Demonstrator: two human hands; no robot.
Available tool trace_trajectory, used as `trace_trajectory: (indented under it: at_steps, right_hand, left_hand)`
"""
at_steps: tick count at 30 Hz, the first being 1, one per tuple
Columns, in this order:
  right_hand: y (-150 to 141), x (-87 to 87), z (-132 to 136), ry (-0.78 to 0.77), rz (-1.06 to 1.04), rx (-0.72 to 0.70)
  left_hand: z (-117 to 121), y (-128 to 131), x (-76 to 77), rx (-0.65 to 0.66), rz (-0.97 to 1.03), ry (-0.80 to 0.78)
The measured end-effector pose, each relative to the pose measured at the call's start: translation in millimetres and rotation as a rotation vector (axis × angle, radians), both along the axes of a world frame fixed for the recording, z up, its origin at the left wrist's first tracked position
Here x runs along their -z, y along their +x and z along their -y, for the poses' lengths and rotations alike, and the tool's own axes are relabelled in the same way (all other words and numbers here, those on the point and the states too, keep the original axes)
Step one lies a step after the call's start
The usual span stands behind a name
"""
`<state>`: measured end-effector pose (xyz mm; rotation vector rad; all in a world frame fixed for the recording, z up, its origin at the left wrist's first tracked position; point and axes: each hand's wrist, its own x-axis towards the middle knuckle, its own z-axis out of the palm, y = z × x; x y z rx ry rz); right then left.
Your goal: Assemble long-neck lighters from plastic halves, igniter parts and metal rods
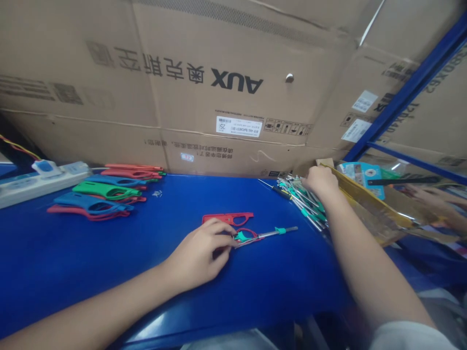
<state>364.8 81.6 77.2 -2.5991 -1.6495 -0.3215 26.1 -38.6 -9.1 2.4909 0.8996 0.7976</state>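
My left hand (209, 245) is closed, thumb and fingertips pinching the near end of a red lighter casing (261, 238), mostly hidden by the fingers. A green trigger (242, 236) sits at this casing, and a metal lighter tube (269, 234) with a green piece sticks out to the right. Just behind lies a second red casing half (242, 219) with a finger loop. My right hand (318, 180) reaches to the far end of a pile of metal lighter tubes (308, 206) with green parts. Its fingers are bent and partly hidden; what they hold cannot be made out.
Stacked red, blue and green casings (97, 192) lie at the left, near a white power strip (44, 182). A screwdriver (280, 192) lies beside the tube pile. A yellow-edged carton (359, 197) stands at the right. Large cardboard (175, 97) walls the back. Another person's hand (425, 197) shows far right.
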Motion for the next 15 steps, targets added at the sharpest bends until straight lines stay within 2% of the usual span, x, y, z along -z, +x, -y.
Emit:
trace_trajectory:
  at_steps: [2,4,7,9,11,13,15]
  right_hand:
    - [-7,-3.5,11,0.057,0.011,-0.057]
    - [-16,-1.1,22,0.205,-0.051,-0.184]
    - [-40,14.3,39,0.416,-0.437,-0.485]
    - [-61,30.7,51,0.379,-0.792,-0.725]
    - [-84,48.3,64,0.269,-1.084,-0.889]
    - [-104,63.1,76,0.200,-1.250,-0.954]
    - [-117,72.1,86,0.128,-1.313,-1.007]
  left_hand:
    - [0,2,-3.9,-0.046,0.116,-0.084]
    - [0,4,-6.5,-0.088,0.229,-0.181]
    - [-2,8,-7.8,-0.146,0.381,-0.396]
    - [-2,10,-7.6,-0.182,0.468,-0.560]
    - [-3,12,-7.0,-0.204,0.531,-0.665]
    - [-3,12,-6.6,-0.202,0.588,-0.702]
    - [-3,12,-6.7,-0.205,0.664,-0.725]
